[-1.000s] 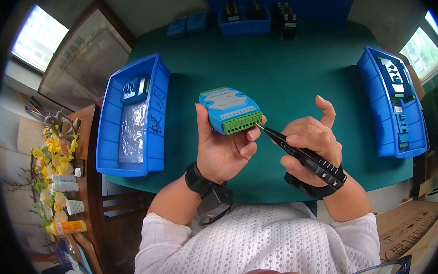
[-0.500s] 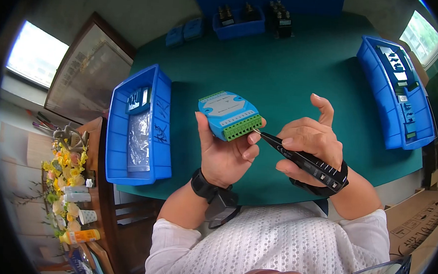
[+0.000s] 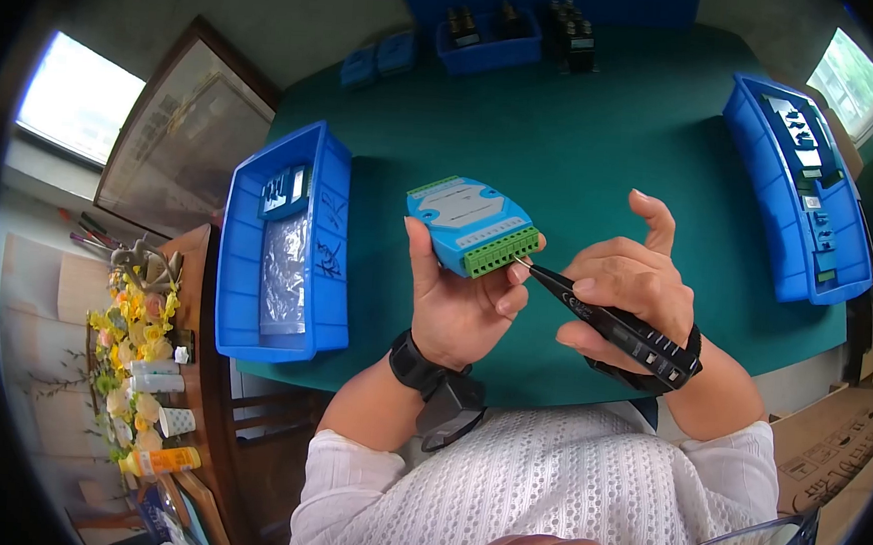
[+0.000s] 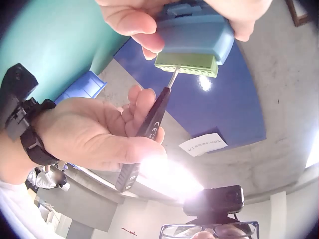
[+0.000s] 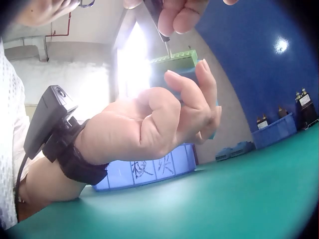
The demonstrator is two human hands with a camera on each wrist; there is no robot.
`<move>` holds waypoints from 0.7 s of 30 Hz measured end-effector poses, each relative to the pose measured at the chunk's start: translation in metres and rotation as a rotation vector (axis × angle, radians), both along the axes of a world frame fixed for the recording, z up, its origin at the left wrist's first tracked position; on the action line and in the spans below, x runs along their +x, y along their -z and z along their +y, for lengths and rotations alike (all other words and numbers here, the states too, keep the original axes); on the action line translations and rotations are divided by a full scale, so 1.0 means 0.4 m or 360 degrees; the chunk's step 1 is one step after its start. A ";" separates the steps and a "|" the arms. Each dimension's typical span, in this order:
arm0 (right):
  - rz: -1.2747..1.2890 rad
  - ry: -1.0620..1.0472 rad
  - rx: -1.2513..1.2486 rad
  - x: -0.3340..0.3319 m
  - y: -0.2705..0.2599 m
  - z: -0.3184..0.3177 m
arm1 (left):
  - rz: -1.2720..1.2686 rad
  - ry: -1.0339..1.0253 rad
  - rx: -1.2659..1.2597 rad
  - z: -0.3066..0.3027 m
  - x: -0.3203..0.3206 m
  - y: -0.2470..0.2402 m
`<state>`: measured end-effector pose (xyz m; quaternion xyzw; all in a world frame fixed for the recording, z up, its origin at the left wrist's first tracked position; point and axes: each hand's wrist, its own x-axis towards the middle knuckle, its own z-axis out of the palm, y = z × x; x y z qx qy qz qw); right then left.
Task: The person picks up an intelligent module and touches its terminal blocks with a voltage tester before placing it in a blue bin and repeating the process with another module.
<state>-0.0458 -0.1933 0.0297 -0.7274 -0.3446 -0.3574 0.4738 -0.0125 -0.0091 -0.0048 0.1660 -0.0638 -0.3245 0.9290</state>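
In the head view my left hand (image 3: 459,309) holds a blue module (image 3: 463,217) above the table, its green terminal block (image 3: 503,254) facing me. My right hand (image 3: 630,289) grips a black pen-like screwdriver (image 3: 618,329), index finger raised off it or another finger; which one I cannot tell. The metal tip (image 4: 174,78) meets the row of holes in the green block (image 4: 187,64) in the left wrist view. From the right wrist, the tip (image 5: 168,50) also touches the block (image 5: 175,60), with the left hand's fingers curled around the module's side.
A blue bin (image 3: 333,256) with a module and a clear bag stands at the left. Another bin (image 3: 762,183) with several parts is at the right. Along the back of the green table (image 3: 605,133) are a small bin (image 3: 490,58), blue modules (image 3: 395,52) and black components (image 3: 573,49).
Both hands and the module shift slightly in the head view, as do the bins and table. The screwdriver stays at the terminal block, and both grips look the same.
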 end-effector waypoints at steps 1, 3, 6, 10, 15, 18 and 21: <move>-0.0003 -0.0010 0.0031 0.000 0.001 0.001 | 0.0017 -0.0019 0.0021 -0.002 -0.002 -0.005; -0.0008 -0.0028 0.0092 0.000 0.005 0.002 | 0.0029 -0.0033 0.0033 -0.003 -0.001 -0.007; -0.0011 -0.0051 0.0070 -0.002 0.005 0.002 | 0.0013 -0.0026 0.0037 -0.003 -0.001 -0.004; -0.0006 -0.0047 0.0022 0.001 0.011 0.003 | -0.0007 -0.0035 0.0096 -0.002 -0.002 -0.006; 0.0004 -0.0078 0.0054 -0.003 0.006 0.000 | -0.0002 -0.0057 0.0056 -0.005 -0.003 -0.010; -0.0001 -0.0106 0.0071 -0.005 0.005 0.003 | -0.0009 -0.0062 0.0042 -0.006 -0.002 -0.010; -0.0012 -0.0084 0.0029 -0.002 0.010 0.006 | -0.0037 -0.0083 0.0201 -0.003 -0.003 -0.007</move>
